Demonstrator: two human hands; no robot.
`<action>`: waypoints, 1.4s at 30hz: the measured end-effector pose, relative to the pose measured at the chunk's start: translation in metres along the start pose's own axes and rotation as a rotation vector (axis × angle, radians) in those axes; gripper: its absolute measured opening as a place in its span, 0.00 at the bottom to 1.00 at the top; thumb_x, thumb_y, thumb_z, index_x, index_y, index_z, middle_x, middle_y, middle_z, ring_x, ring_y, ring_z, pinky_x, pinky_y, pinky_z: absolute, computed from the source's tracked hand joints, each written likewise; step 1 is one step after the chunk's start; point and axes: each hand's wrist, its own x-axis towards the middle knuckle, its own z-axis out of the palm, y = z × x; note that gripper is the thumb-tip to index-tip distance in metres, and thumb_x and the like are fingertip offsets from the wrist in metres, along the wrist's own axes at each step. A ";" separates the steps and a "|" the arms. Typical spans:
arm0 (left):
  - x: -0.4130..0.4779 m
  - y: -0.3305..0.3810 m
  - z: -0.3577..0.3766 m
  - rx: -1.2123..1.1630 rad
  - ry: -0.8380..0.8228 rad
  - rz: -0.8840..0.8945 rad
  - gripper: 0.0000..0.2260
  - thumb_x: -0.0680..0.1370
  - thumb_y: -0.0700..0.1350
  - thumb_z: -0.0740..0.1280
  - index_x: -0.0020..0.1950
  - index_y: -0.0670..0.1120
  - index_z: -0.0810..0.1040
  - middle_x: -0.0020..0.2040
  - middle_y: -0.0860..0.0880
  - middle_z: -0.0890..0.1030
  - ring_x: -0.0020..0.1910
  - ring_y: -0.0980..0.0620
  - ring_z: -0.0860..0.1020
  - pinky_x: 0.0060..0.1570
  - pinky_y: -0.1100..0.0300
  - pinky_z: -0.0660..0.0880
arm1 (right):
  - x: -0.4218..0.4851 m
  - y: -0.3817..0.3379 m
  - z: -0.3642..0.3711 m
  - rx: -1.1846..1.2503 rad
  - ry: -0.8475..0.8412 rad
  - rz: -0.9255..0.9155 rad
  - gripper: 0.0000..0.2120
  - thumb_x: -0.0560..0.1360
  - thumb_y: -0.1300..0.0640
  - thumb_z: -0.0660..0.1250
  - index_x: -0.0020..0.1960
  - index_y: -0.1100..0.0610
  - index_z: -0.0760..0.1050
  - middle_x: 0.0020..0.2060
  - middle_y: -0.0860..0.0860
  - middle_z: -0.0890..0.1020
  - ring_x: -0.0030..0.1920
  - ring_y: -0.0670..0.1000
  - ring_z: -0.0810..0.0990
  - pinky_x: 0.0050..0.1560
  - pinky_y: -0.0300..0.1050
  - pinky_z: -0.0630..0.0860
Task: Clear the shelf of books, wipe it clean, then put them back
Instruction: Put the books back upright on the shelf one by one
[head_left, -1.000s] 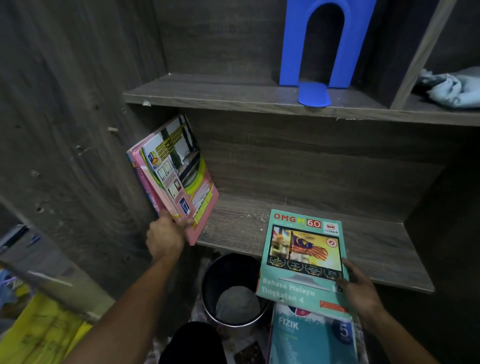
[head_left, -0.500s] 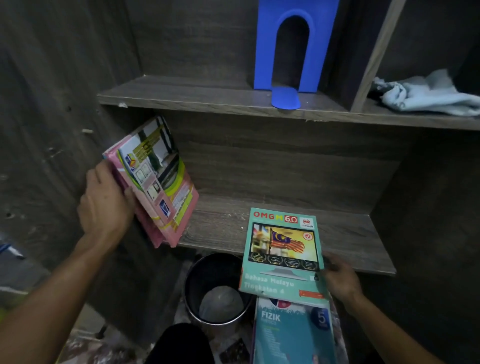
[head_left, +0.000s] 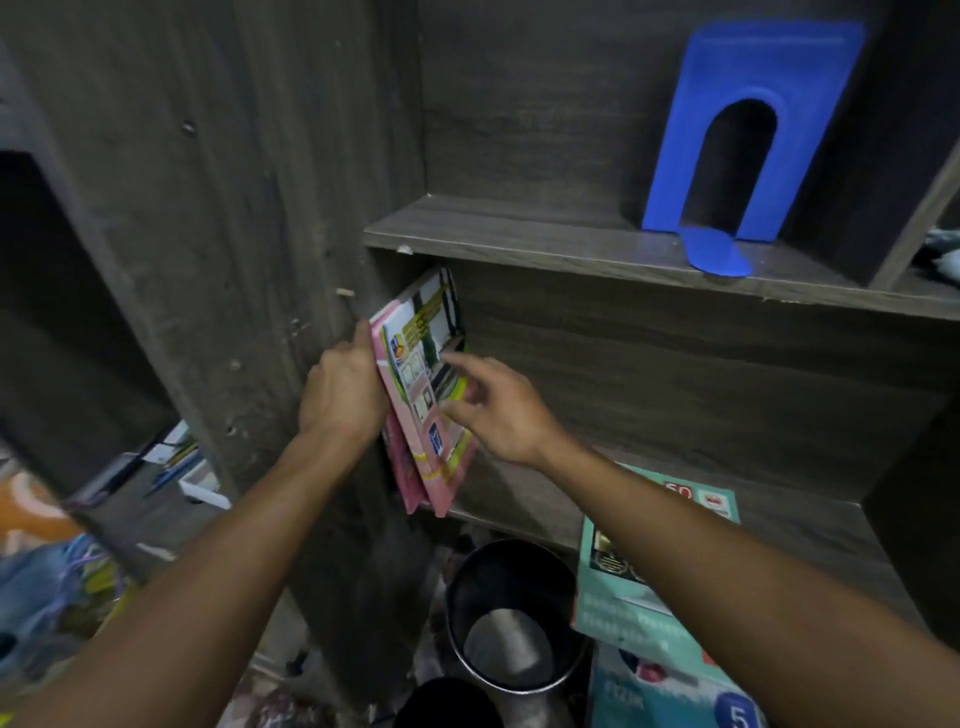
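A few thin pink books (head_left: 426, 415) with a green and white picture on the front are stood, a little tilted, at the left end of the lower brown wooden shelf (head_left: 779, 514), close to the dark wooden side wall (head_left: 260, 260). How many books there are cannot be counted. Their outer edge is gripped by the left hand (head_left: 343, 395), with the thumb on top and the fingers curled out of sight behind them. The front cover is touched by the right hand (head_left: 498, 410), whose pointing finger is stretched out; nothing is held in it. Further right, a flat teal book (head_left: 613, 571) is laid on the same shelf, hanging over its front edge, and much of it is hidden by the right arm. Below it, a blue book with a big 5 (head_left: 675, 691) is cut off by the bottom edge. A round black bin (head_left: 467, 582) with something grey inside is seen under the shelf. On the upper wooden shelf (head_left: 519, 234) a bright blue bookend (head_left: 701, 130) with an arch-shaped hole is stood. A pale cloth (head_left: 940, 254) is cut off at the right edge. Blurred clutter low on the left cannot be made out.
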 end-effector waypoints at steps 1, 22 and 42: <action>0.000 0.000 0.001 -0.027 -0.009 -0.006 0.12 0.78 0.41 0.62 0.61 0.42 0.69 0.49 0.35 0.80 0.48 0.31 0.78 0.45 0.44 0.75 | 0.014 -0.008 0.009 -0.001 -0.002 -0.018 0.28 0.76 0.55 0.72 0.74 0.49 0.69 0.66 0.51 0.75 0.63 0.51 0.76 0.66 0.47 0.73; 0.012 0.011 -0.012 0.020 -0.081 -0.007 0.13 0.75 0.37 0.69 0.58 0.39 0.72 0.65 0.38 0.74 0.58 0.35 0.76 0.50 0.48 0.73 | 0.050 -0.010 0.018 0.096 0.014 -0.097 0.24 0.74 0.54 0.74 0.67 0.46 0.71 0.68 0.49 0.74 0.67 0.50 0.74 0.66 0.52 0.74; 0.041 0.030 -0.026 0.047 -0.332 -0.163 0.22 0.75 0.43 0.68 0.66 0.42 0.65 0.59 0.36 0.75 0.56 0.37 0.76 0.50 0.50 0.74 | 0.040 0.001 0.015 0.186 0.063 -0.073 0.25 0.73 0.57 0.74 0.67 0.47 0.70 0.68 0.51 0.73 0.67 0.52 0.73 0.63 0.53 0.75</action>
